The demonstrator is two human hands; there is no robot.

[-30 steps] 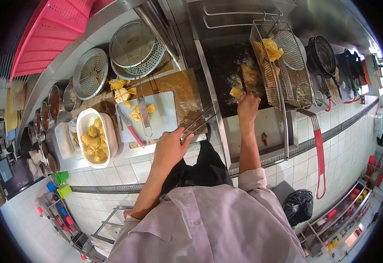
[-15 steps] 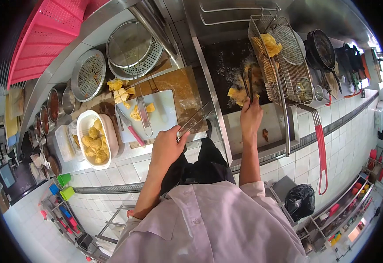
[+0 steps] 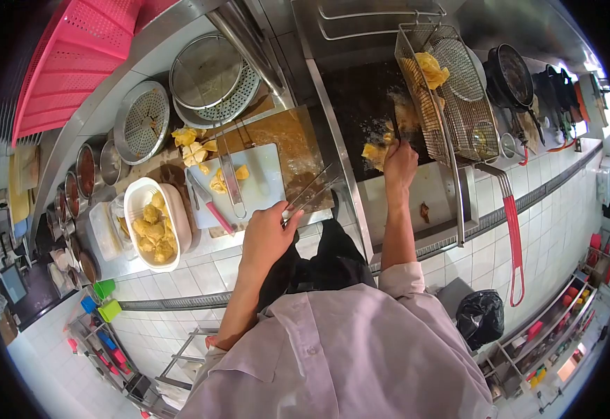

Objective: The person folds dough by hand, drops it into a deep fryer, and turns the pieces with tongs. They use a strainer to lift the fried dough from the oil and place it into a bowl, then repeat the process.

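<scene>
My left hand point(image 3: 268, 234) is closed around the end of a pair of thin metal tongs point(image 3: 313, 190), whose two arms point away over the counter's edge. My right hand point(image 3: 400, 165) grips dark tongs point(image 3: 394, 126) above the fryer point(image 3: 350, 91). Around those tongs the dark oil bubbles, and a golden fried piece point(image 3: 373, 152) floats just left of my fingers. The tips of the dark tongs are hard to make out against the oil. A wire fry basket point(image 3: 469, 105) with a yellow fried piece point(image 3: 432, 71) stands right beside the fryer's oil.
On the left, a white cutting board point(image 3: 266, 174) carries a red-handled knife point(image 3: 219, 218), a strainer and yellow pieces. Nearby stands a white tub point(image 3: 182, 241) of battered lumps point(image 3: 152, 230). Perforated bowls point(image 3: 141, 119) sit behind. The basket's red handle point(image 3: 513, 237) juts over the floor.
My right hand has shifted slightly toward me with the dark tongs, whose arms looked apart before and now appear closer together. My left hand is nearly still.
</scene>
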